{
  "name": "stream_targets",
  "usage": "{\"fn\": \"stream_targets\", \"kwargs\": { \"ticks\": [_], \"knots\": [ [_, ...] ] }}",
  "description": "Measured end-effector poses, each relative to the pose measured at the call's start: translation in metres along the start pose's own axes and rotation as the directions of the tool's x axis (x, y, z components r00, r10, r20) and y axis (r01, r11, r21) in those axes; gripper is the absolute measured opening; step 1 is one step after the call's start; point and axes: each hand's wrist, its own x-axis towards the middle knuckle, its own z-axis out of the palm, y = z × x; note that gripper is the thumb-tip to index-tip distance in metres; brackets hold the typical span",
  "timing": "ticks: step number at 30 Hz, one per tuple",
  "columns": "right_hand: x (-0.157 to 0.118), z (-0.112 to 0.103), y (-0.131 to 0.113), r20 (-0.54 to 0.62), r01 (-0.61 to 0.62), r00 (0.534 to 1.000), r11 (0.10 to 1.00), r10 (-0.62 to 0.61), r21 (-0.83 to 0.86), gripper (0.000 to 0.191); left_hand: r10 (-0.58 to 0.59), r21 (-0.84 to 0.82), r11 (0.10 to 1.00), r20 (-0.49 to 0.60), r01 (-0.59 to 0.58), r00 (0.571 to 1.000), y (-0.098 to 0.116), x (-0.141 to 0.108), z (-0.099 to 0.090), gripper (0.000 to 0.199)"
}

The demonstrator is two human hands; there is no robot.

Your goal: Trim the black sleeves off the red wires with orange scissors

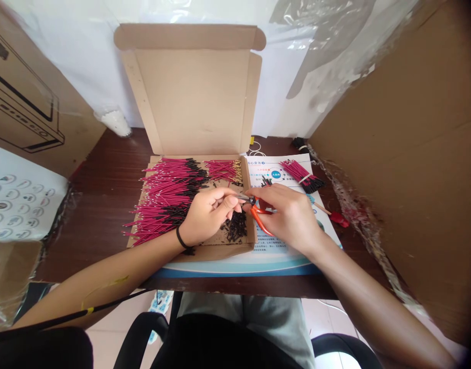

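Observation:
Over the front of an open cardboard box (199, 87), my left hand (208, 212) is closed in a pinch. What its fingertips hold is too small to make out. My right hand (287, 210) grips orange-handled cutting pliers (262, 220), whose dark jaws touch or nearly touch the left fingertips. Beyond the right fingers, a few black tips (266, 181) stick out; I cannot tell whether they are held. To the left in the box lie many magenta wires (162, 197) with black ends. A smaller pile of magenta wires (222, 170) with gold-coloured tips lies at the back.
Black scraps (235, 228) litter the box floor. A banded wire bundle (302, 175) rests on the printed sheet (292, 259) at right, near a red object (339, 219). A cup of white pieces (116, 122) stands back left. Cardboard walls (404, 143) flank the brown table (93, 205).

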Motion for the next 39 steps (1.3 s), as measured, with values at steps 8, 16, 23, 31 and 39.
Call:
{"fn": "stream_targets", "kwargs": {
  "ticks": [8,16,23,31,39],
  "knots": [
    [-0.0005,-0.0015,0.0003,0.039,0.007,0.999,1.0,-0.007,-0.008,0.022,0.015,0.054,0.998,-0.008,-0.015,1.0,-0.0008,-0.0014,-0.0005,0.028],
    [-0.0017,-0.0026,0.0027,0.051,0.084,0.995,0.996,-0.085,0.008,0.018,0.171,0.19,0.968,-0.022,-0.163,0.985,0.0049,-0.0068,0.0009,0.023],
    [-0.003,0.003,0.0073,0.002,-0.033,0.999,0.999,0.033,-0.024,0.022,0.079,0.069,0.995,0.003,-0.079,0.997,-0.0013,-0.0046,0.0013,0.028],
    [-0.0008,-0.001,0.0016,-0.029,-0.094,0.995,0.996,0.094,-0.006,0.022,0.104,0.067,0.993,-0.073,-0.099,0.992,0.0025,0.0008,0.0017,0.019],
    [-0.0013,-0.0002,-0.0022,0.043,-0.084,0.996,0.995,0.082,0.055,0.023,0.055,-0.024,0.998,-0.106,-0.058,0.993,0.0008,0.0016,0.0032,0.025]
  ]
}}
